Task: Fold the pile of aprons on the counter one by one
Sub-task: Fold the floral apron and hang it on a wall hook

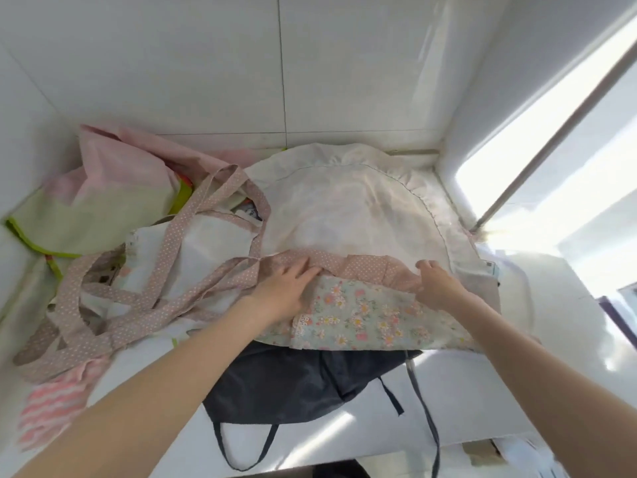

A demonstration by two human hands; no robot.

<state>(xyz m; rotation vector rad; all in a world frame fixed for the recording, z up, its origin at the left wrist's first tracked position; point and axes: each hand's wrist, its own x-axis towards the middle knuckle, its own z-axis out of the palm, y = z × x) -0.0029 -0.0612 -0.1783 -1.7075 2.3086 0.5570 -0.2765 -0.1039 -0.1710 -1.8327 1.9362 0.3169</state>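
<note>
your left hand [287, 288] lies flat, fingers straight and spread, pressing down on the dotted pink waistband [365, 265] of the apron you are working on. your right hand [436, 281] has its fingers curled over the same band further right, and it looks to be pinching the band's gathered edge, though the fingertips are partly hidden by the cloth.

that apron, the white ruffled apron [348, 208], is spread reverse side up across the back of the desk [482, 384], its rounded ruffle reaching the wall. nearer you, a floral panel [362, 315] with a lace edge lies turned over in front of the waistband, so it reads as a first fold just being laid or smoothed. the long dotted ties [155, 267] trail off to the left in loose loops over the unfolded pile [113, 201] of pink and green-trimmed aprons in the corner. a dark navy apron [293, 377] lies under the floral panel's near edge, its straps hanging off the desk front. a pink striped cloth [51, 405] sits at the near left.

next, you probably need to flatten the waistband crease, then gather those ties in onto the body before folding again, or they will drag on the pile. keep the left hand as the anchor while the right one draws the cloth across, since the thin fabric is likely to slide on the smooth desk.
</note>
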